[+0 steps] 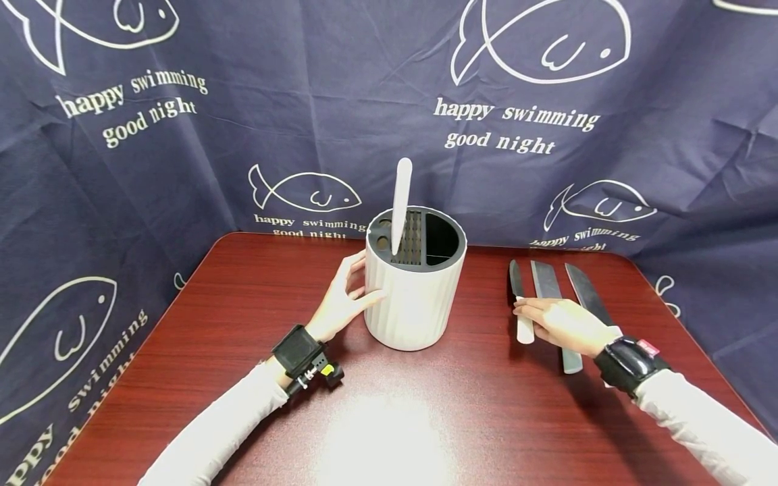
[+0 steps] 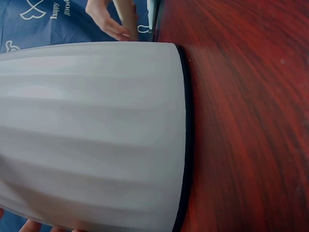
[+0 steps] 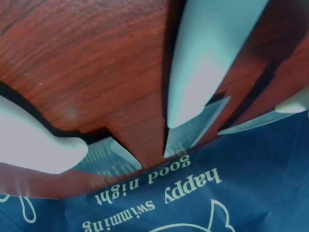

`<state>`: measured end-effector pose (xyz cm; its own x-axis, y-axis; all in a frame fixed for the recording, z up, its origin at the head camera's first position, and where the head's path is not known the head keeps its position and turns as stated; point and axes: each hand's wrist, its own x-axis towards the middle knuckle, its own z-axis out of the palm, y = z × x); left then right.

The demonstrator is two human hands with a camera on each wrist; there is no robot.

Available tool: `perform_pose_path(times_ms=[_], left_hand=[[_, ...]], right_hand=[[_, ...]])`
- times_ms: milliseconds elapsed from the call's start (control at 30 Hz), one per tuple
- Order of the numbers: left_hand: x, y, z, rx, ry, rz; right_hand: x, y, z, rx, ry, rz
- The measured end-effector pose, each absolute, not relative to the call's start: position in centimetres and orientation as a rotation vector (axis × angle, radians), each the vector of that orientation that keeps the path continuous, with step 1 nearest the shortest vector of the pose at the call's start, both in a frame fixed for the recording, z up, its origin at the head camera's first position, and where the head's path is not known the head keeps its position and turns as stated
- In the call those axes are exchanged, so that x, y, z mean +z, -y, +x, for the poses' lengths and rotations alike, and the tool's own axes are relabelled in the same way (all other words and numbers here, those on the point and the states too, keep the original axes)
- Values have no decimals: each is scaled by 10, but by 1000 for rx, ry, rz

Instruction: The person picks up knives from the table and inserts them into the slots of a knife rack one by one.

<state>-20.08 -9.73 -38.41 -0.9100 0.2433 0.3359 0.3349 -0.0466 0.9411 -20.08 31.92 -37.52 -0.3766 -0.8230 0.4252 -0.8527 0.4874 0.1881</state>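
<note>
In the head view my left hand (image 1: 340, 304) holds the left side of a white ribbed knife holder (image 1: 416, 310), thumb across its front and fingers reaching behind. Its dark top has slots and an open compartment; a white-handled utensil (image 1: 400, 202) stands up out of it. On the right, my right hand (image 1: 562, 322) pinches the white handle of a small knife (image 1: 525, 324), whose dark blade points away, with its shadow beside it. Next to it lie a cleaver (image 1: 547, 278) and a broad-bladed knife (image 1: 586, 290), their handles partly hidden under my hand and wrist.
The holder stands on a reddish-brown wooden table (image 1: 273, 283), near its back edge. Behind and beside the table hangs a blue cloth (image 1: 365, 101) with white fish drawings. Light glares off the front of the tabletop.
</note>
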Motion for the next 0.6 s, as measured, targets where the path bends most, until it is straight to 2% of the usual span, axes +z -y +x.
perform_pose_path(times_ms=[600], left_hand=[[-385,96,-201,-2130,2084,-673]], right_hand=[[-348,-314,-202,115,2369,1253]])
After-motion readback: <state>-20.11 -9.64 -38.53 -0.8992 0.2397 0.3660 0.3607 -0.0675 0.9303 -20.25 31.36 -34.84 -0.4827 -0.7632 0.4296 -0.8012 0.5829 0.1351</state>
